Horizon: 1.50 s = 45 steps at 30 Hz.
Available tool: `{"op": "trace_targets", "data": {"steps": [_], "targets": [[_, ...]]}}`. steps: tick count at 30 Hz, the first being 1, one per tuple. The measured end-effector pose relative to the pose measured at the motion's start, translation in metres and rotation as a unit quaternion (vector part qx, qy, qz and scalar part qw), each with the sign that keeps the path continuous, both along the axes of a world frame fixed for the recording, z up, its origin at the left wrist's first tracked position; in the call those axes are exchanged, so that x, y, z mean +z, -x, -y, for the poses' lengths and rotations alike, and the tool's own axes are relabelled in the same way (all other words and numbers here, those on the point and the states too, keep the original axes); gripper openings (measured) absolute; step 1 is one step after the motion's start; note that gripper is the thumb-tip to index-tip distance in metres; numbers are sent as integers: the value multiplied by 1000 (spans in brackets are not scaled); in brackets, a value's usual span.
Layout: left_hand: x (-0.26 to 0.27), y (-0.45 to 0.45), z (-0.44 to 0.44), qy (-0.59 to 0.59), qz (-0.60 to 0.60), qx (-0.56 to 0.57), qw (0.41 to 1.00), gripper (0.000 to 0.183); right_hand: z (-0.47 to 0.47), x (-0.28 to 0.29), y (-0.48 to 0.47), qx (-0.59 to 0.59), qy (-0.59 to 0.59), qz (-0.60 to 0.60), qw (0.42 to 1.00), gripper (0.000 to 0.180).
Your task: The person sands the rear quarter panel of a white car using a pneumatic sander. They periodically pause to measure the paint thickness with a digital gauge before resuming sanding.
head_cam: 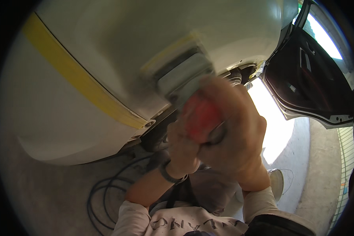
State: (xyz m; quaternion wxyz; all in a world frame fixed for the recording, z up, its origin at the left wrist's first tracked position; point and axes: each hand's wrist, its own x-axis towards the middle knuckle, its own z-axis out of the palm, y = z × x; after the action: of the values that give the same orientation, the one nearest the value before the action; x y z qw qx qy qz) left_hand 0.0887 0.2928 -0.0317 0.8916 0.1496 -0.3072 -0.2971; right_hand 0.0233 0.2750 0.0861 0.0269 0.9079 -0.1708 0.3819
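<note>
Both my hands are on a red-bodied power tool (202,116), blurred by motion, with a grey rectangular head that looks like a sander's pad (184,75). My left hand (183,147), with a dark band on its wrist, grips the near left side of the body. My right hand (236,129) wraps round its right and upper side. The head lies against or just over the lower part of a pale car body panel (239,29), beside a blurred dark patch edged with yellow; contact cannot be told. A yellow strip (76,85) runs along the panel gap to the left.
A black coiled hose (106,188) lies on the concrete floor at the lower left. An open car door (309,76) with dark trim stands at the right. A metal bucket (276,183) with a wire handle stands beside my right forearm. Part of a tyre (153,140) shows under the panel.
</note>
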Motion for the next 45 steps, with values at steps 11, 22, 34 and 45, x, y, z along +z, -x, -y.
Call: {"op": "trace_targets", "data": {"steps": [11, 22, 34, 45], "targets": [[-3, 8, 9, -13, 1, -5, 1000, 36, 6, 2, 4, 8, -3, 27, 1000, 74], [-9, 11, 14, 32, -26, -31, 999, 38, 10, 4, 4, 0, 23, 39, 999, 70], [-8, 7, 14, -19, -21, 10, 1000, 38, 12, 13, 3, 21, 1, 52, 998, 73], [1, -9, -10, -20, -46, 45, 998, 41, -14, 25, -8, -2, -27, -42, 999, 75]]}}
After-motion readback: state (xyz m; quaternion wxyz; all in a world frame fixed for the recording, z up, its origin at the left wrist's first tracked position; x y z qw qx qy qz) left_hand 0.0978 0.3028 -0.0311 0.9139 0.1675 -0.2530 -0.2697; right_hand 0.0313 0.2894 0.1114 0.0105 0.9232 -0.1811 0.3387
